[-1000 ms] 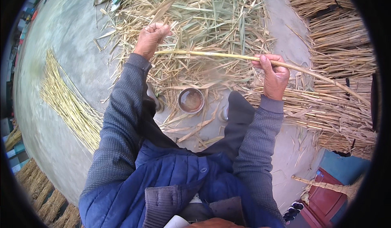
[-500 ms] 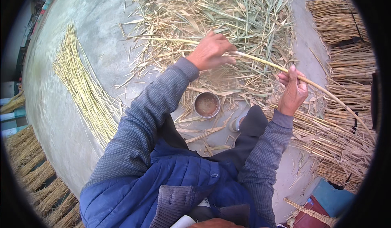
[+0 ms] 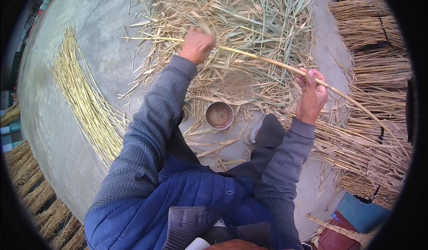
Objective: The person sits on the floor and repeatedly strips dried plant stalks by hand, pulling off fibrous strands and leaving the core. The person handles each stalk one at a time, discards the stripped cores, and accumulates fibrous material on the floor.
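A long, pale yellow reed stalk [image 3: 258, 58] stretches across the space in front of me, between my two hands. My left hand [image 3: 197, 45] is closed around its thinner left part, the fingers wrapped and partly hidden from above. Farther right, the thumb and fingers of my right hand [image 3: 312, 96] pinch the thicker part. Past that hand the stalk bends down toward the bundles on the right. Below both hands spreads a heap of dry and greenish leaf strips [image 3: 276, 22].
A metal bowl [image 3: 207, 117] with brownish contents stands between my feet. On the left, a loose bundle of stripped yellow stalks [image 3: 84, 94] lies on the concrete floor [image 3: 107, 27]. Tied reed bundles [image 3: 379, 67] line the right side; more bundles [image 3: 33, 174] are stacked lower left.
My left hand has moved left, still on the stalk. The stalk has shifted left through my right hand, its dark joint now close to those fingers. The view has shifted slightly.
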`<control>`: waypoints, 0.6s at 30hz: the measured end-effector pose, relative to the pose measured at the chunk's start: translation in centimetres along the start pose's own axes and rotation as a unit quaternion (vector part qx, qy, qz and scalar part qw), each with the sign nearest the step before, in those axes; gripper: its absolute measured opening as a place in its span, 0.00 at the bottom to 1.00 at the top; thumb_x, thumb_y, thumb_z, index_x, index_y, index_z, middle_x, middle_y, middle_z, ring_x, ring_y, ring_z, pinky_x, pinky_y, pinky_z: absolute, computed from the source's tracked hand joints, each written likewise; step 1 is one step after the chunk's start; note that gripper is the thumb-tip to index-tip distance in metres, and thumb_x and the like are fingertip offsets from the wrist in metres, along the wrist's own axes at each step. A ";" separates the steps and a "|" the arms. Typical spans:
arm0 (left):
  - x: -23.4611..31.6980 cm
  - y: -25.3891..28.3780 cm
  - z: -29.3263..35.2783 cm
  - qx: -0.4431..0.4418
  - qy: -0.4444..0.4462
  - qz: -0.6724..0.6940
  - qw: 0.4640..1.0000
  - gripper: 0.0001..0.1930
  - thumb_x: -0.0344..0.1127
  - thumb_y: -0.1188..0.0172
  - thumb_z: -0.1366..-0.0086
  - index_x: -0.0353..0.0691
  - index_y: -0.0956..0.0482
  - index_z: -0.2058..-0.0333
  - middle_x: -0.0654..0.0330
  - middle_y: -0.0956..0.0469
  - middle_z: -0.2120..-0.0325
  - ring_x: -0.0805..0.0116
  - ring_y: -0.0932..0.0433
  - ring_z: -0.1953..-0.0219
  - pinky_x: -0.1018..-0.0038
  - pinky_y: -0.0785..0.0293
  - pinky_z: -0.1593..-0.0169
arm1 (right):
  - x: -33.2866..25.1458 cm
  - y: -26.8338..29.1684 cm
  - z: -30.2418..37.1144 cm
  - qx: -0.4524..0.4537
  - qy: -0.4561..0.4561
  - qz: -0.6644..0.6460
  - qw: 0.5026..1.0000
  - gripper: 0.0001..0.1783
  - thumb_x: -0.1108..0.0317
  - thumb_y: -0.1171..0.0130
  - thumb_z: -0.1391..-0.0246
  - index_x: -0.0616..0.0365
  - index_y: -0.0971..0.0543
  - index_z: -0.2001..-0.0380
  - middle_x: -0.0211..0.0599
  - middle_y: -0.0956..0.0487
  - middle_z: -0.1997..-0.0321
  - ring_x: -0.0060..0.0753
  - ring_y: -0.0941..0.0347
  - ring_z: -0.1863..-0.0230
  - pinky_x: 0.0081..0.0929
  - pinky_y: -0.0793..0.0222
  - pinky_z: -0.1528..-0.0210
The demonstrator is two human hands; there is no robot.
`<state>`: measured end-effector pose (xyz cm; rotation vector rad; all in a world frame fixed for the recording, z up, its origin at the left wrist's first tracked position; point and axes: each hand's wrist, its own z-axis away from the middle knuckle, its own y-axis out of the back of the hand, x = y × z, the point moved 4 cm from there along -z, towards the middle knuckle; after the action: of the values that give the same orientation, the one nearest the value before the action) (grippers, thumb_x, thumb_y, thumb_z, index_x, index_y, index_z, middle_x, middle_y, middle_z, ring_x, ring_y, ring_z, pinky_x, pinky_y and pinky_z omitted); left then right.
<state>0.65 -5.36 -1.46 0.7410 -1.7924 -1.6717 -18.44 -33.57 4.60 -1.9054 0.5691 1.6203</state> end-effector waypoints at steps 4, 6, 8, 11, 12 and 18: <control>7.5 2.5 0.1 0.201 -0.185 0.311 0.910 0.16 0.44 0.28 0.44 0.46 0.17 0.59 0.65 0.19 0.68 0.66 0.23 0.64 0.69 0.38 0.56 | 1.7 -3.5 1.4 -0.003 -0.039 -0.018 0.999 0.18 0.61 0.34 0.38 0.65 0.25 0.56 0.46 0.17 0.61 0.30 0.17 0.63 0.22 0.20 0.59; 8.6 3.0 -0.1 0.210 -0.172 0.338 0.901 0.13 0.43 0.29 0.43 0.45 0.16 0.63 0.65 0.19 0.71 0.67 0.24 0.68 0.70 0.38 0.58 | 2.2 -4.8 1.9 -0.040 -0.064 -0.024 0.997 0.17 0.62 0.35 0.38 0.66 0.25 0.57 0.46 0.16 0.61 0.31 0.17 0.64 0.22 0.20 0.60; 7.7 3.4 0.0 0.209 -0.156 0.347 0.901 0.12 0.43 0.29 0.43 0.44 0.15 0.65 0.66 0.19 0.74 0.67 0.24 0.70 0.70 0.37 0.59 | 1.9 -4.5 1.6 -0.035 -0.059 -0.027 0.997 0.16 0.63 0.35 0.38 0.66 0.24 0.57 0.46 0.16 0.61 0.31 0.17 0.64 0.22 0.20 0.60; 4.9 2.9 -0.2 0.093 -0.091 0.377 0.917 0.10 0.42 0.28 0.43 0.44 0.14 0.69 0.66 0.19 0.77 0.67 0.25 0.73 0.71 0.35 0.59 | 1.6 -3.4 0.6 -0.041 -0.061 -0.057 0.996 0.15 0.64 0.36 0.38 0.66 0.23 0.57 0.45 0.16 0.61 0.32 0.17 0.63 0.22 0.20 0.60; 4.2 2.6 -0.1 0.052 -0.060 0.385 0.920 0.09 0.42 0.28 0.43 0.44 0.14 0.69 0.66 0.19 0.77 0.67 0.24 0.74 0.71 0.35 0.59 | 1.6 -3.0 0.3 -0.033 -0.071 -0.066 0.995 0.15 0.64 0.36 0.38 0.66 0.23 0.57 0.44 0.16 0.61 0.32 0.17 0.63 0.22 0.20 0.60; 6.4 2.5 -0.5 0.152 -0.145 0.429 0.879 0.12 0.42 0.27 0.44 0.40 0.14 0.67 0.61 0.18 0.78 0.65 0.22 0.75 0.68 0.30 0.64 | 2.6 -4.3 0.6 -0.060 -0.065 -0.050 0.995 0.15 0.65 0.36 0.38 0.66 0.24 0.55 0.46 0.16 0.61 0.34 0.16 0.63 0.24 0.19 0.60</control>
<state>-3.41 -10.20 1.29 -0.2328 -2.1574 -0.9324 -15.70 -29.85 2.62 -1.8641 0.3245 1.7314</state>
